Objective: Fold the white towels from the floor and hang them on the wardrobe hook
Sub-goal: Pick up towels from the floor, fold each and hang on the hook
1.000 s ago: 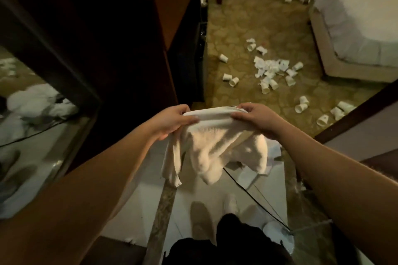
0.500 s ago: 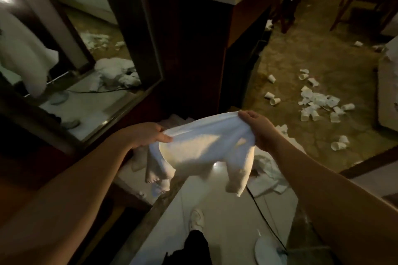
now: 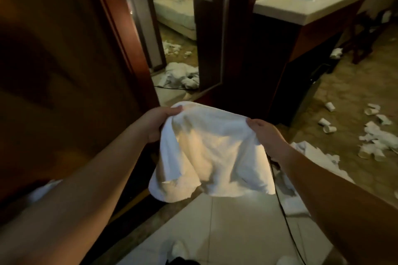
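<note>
While gripping the white towel (image 3: 213, 153) by its upper edge, left hand (image 3: 158, 121) pinching one corner and right hand (image 3: 263, 133) curling round the other, holding it spread in the air above the tiled floor (image 3: 232, 228), well clear of it. Judging the step as opening the cloth out ahead of folding; next, probably bringing the two held corners together so the halves meet evenly. Hanging slack, the lower hem looking bunched on the left side. Not seeing any wardrobe hook, the dark wood at the left being too dim to read. Lying crumpled in the mirror (image 3: 178, 49), more white cloth (image 3: 183, 74), hard to make out.
</note>
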Available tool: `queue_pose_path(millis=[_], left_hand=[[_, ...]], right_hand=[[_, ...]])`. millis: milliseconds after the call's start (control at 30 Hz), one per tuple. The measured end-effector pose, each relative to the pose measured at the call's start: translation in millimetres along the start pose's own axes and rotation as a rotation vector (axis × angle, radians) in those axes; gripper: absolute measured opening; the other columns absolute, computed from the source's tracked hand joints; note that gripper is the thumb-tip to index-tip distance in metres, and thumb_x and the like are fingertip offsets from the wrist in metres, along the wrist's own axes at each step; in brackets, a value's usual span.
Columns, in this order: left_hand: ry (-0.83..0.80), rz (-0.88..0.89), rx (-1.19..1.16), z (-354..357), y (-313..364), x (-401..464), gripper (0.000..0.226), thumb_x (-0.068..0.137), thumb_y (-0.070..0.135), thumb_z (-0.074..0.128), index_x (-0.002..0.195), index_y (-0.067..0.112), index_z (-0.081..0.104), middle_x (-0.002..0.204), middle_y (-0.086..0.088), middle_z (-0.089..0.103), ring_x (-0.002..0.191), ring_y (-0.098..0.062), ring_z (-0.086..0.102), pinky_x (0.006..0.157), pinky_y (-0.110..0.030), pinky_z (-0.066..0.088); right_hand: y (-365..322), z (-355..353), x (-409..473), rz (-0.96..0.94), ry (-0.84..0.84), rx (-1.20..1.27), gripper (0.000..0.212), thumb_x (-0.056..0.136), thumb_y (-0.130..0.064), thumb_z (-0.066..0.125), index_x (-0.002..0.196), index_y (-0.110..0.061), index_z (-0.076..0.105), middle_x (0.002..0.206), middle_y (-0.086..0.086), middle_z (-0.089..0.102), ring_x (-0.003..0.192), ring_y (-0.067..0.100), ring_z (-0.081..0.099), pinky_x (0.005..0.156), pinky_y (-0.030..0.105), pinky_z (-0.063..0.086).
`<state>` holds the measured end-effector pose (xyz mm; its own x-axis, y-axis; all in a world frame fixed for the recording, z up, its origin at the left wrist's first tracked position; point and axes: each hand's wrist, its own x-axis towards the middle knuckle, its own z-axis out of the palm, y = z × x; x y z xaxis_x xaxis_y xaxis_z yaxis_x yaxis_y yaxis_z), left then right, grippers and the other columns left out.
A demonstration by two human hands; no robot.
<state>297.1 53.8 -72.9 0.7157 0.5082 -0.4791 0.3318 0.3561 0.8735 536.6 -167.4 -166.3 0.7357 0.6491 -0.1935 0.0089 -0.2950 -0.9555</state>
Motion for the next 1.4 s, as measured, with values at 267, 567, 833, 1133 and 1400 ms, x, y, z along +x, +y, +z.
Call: queue_pose_path(millis=[267,567,833,1133,1400], left_hand=[[0.230,-0.010,-0.093,-30.8,1.3,-78.1,0.032,0.095,0.028,0.066,0.113,0.002,0.068,0.091,-0.016,0.076,0.080,-0.029,0.074,0.070,-0.035,0.055],[0.381,-0.125,-0.113,-101.9,-34.4,-165.5,0.037,0.093,0.036,0.069,0.111,0.009,0.051,0.110,-0.019,0.063,0.101,-0.038,0.062,0.088,-0.051,0.053],[0.108,0.172,-0.238,-191.6,-78.6,-255.3,0.063,0.095,0.064,0.048,0.127,0.012,0.063,0.110,-0.012,0.072,0.095,-0.028,0.072,0.081,-0.038,0.057],[0.265,0.357,0.183,-228.0,-125.6,-323.3,0.047,0.070,0.062,0.081,0.108,0.055,0.054,0.097,0.024,0.071,0.088,0.003,0.069,0.065,-0.019,0.053],[0.722,0.426,0.405,-244.0,-147.1,-340.5,0.010,0.096,0.020,0.053,0.096,0.026,0.060,0.089,0.003,0.064,0.080,-0.014,0.063,0.061,-0.026,0.047]], right_hand=[[-66.6,116.5,-78.3,-0.211,-0.200,-0.280,0.015,0.096,-0.056,0.052,0.086,-0.051,0.062,0.085,-0.035,0.065,0.085,-0.008,0.062,0.070,0.022,0.043],[-95.2,231.9,-203.0,-0.453,-0.492,-0.540,0.026,0.096,-0.056,0.055,0.078,-0.038,0.053,0.074,-0.014,0.055,0.065,-0.010,0.050,0.060,0.028,0.032],[-164.0,321.7,-280.7,-0.480,-0.290,-0.233,0.025,0.090,-0.062,0.051,0.088,-0.039,0.058,0.074,-0.018,0.062,0.065,-0.004,0.057,0.060,0.027,0.044],[-199.9,401.1,-308.1,-0.163,-0.446,0.276,0.030,0.102,-0.023,0.057,0.130,-0.010,0.056,0.129,0.014,0.061,0.115,0.027,0.064,0.090,0.036,0.058],[-224.2,421.6,-328.9,-0.174,-0.419,0.344,0.035,0.104,-0.019,0.055,0.136,-0.008,0.053,0.129,0.015,0.060,0.107,0.023,0.064,0.069,0.022,0.054]])
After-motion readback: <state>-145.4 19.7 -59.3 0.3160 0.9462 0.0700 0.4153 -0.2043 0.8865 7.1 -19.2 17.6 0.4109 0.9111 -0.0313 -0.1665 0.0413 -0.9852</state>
